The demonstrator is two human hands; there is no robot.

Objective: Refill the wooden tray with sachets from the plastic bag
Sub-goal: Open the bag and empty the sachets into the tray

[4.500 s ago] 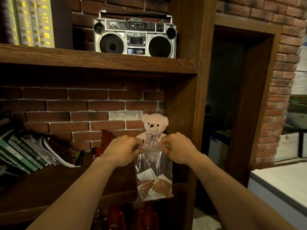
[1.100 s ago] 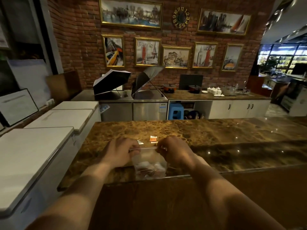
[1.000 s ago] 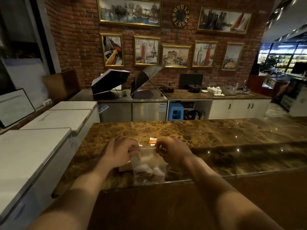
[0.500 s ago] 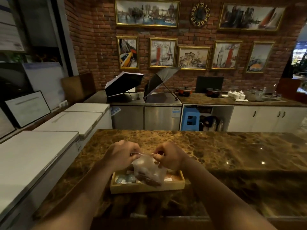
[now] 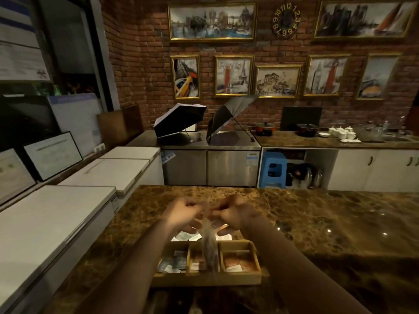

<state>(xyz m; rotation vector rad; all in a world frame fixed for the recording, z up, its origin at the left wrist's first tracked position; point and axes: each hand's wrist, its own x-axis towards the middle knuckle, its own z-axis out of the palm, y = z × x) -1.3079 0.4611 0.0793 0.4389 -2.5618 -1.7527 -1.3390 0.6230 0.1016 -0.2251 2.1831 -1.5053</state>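
Observation:
A wooden tray [image 5: 206, 279] with three compartments lies on the brown marble counter [image 5: 317, 223], close to its near edge. Blue-grey sachets fill its left compartment, brown and orange sachets [image 5: 238, 265] lie in the middle and right ones. The clear plastic bag [image 5: 209, 245] hangs blurred above the middle compartment. My left hand [image 5: 183, 214] and my right hand [image 5: 231, 214] both pinch the bag's top edge, close together. What is in the bag is too blurred to make out.
A few loose sachets [image 5: 188, 235] lie on the counter just behind the tray. White chest freezers [image 5: 56, 218] run along the left. Behind the counter stand steel cabinets with two open umbrellas [image 5: 179, 120], a blue stool [image 5: 272, 168] and a brick wall with pictures.
I turned from the shelf with the teddy bear to the marble counter. The tray has come into view below the bag, and my hands have drawn closer together on the bag's top.

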